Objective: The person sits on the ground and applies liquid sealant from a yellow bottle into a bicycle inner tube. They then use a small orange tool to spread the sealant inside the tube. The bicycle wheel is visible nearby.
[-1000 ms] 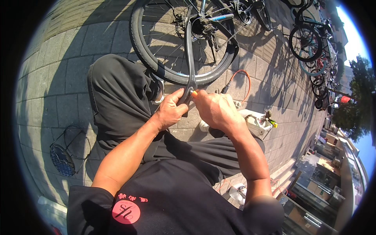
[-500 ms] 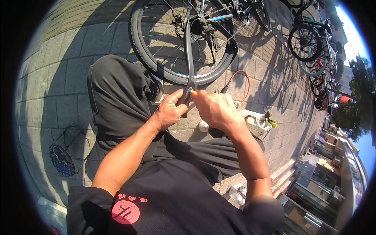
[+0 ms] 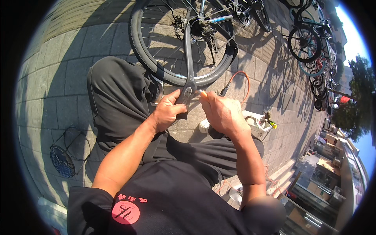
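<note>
A black inner tube [image 3: 189,64] hangs out of the bicycle wheel [image 3: 138,44] in a long loop toward me. My left hand [image 3: 167,112] is closed on its near end, thumb on top and fingers underneath. Just beyond the thumb, the stretched rubber carries a shiny greyish oval spot [image 3: 188,92]. A short way to the right, my right hand [image 3: 226,115] pinches a small orange item with a pale tip [image 3: 203,94], perhaps a glue tube; most of it is hidden in the fingers. The tip points at the rubber and stands apart from it.
An orange air hose [image 3: 248,84] with a black fitting curves over the paving right of the wheel. A white container [image 3: 256,122] stands beyond my right wrist. Parked bicycles [image 3: 305,44] line the far right. A round patterned stool [image 3: 62,160] is at left.
My right hand has drawn back to the right, taking the orange item off the inner tube. The shiny oval spot is now uncovered. My left hand keeps its hold.
</note>
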### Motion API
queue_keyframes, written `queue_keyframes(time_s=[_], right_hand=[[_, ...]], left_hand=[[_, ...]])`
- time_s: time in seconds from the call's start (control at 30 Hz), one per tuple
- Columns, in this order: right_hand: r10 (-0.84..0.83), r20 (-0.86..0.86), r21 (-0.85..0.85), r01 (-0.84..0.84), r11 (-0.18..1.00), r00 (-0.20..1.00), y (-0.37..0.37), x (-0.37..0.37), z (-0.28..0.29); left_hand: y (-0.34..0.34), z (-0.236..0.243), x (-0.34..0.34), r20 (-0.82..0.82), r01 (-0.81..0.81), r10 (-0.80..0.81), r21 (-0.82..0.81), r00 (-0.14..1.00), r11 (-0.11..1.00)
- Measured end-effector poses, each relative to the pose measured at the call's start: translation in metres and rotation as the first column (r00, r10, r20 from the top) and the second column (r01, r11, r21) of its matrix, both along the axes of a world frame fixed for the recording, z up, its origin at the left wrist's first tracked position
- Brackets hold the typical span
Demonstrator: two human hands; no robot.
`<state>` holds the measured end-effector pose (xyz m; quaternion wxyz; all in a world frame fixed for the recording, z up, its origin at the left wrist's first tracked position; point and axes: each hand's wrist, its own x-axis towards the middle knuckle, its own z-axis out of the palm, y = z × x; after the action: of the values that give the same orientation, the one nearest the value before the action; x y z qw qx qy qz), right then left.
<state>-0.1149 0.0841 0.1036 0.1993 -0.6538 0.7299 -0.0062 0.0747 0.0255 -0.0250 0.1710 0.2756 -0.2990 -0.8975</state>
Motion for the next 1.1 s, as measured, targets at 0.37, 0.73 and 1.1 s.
queue_keyframes(time_s=[0.37, 0.73, 1.1], right_hand=[[0.301, 0.385, -0.545, -0.049, 0.837, 0.872, 0.018, 0.013, -0.042], [0.282, 0.419, -0.502, -0.038, 0.864, 0.863, 0.015, 0.020, -0.062], [0.341, 0.347, -0.536, -0.113, 0.836, 0.874, 0.007, 0.016, -0.062]], left_hand=[[0.000, -0.016, 0.004, -0.139, 0.007, 0.019, 0.180, 0.990, 0.984], [0.002, -0.014, 0.006, -0.183, -0.005, 0.044, 0.209, 0.982, 0.978], [0.001, -0.011, 0.006, -0.189, -0.004, 0.040, 0.186, 0.981, 0.983]])
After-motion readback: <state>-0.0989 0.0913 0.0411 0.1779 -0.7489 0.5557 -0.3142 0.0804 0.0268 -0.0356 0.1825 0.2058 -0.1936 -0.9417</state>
